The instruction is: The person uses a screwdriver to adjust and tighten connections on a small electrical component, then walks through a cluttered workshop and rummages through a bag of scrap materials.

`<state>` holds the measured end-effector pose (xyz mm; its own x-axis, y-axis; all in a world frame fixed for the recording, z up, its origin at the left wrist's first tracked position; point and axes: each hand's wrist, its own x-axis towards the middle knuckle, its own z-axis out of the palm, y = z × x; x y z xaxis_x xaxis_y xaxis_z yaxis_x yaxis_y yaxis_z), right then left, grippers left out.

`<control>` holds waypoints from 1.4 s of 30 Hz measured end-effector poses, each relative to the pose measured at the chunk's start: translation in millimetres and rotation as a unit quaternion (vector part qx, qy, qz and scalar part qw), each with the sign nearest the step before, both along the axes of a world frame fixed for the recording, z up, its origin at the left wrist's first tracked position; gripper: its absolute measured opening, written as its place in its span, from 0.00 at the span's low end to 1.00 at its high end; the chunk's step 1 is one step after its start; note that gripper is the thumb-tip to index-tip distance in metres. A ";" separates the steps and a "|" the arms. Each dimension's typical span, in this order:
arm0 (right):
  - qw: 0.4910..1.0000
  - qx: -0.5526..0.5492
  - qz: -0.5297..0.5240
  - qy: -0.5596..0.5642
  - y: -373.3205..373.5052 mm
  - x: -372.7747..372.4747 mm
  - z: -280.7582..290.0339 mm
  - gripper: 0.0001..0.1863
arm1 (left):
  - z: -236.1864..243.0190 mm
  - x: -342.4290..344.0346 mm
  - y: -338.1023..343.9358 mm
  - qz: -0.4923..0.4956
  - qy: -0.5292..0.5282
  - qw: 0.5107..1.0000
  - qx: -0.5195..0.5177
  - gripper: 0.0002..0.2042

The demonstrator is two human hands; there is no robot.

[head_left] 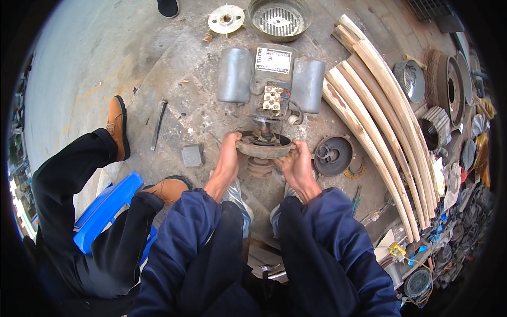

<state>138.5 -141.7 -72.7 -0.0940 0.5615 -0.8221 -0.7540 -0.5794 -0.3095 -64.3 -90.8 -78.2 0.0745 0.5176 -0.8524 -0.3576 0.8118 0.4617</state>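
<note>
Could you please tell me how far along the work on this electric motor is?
Done: fan cover and fan lie removed beyond the motor. In hand: left hand and right hand grip the end bell on the shaft. Left: the motor body looks unopened.

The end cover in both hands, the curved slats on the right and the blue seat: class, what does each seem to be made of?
End cover, gripped by the left hand and right hand: probably cast metal, dull grey-brown, grimy and rusty.
Curved slats: bare wood, pale with darker streaks of grain.
Blue seat: likely plastic, smooth, evenly coloured, slightly glossy.
</note>
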 end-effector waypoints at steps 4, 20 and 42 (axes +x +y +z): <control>0.999 0.014 -0.011 0.043 5.7 -1.6 -3.3 0.35 | -4.5 3.1 -8.6 -0.031 0.108 0.992 0.064 0.21; 0.998 -0.015 -0.010 0.058 8.6 -0.4 -11.1 0.37 | 26.6 8.6 -9.0 -0.103 0.230 0.963 0.089 0.29; 0.993 -0.088 0.072 -0.025 22.6 8.4 -20.3 0.23 | -29.2 -17.0 74.9 -0.235 -0.005 0.972 0.028 0.14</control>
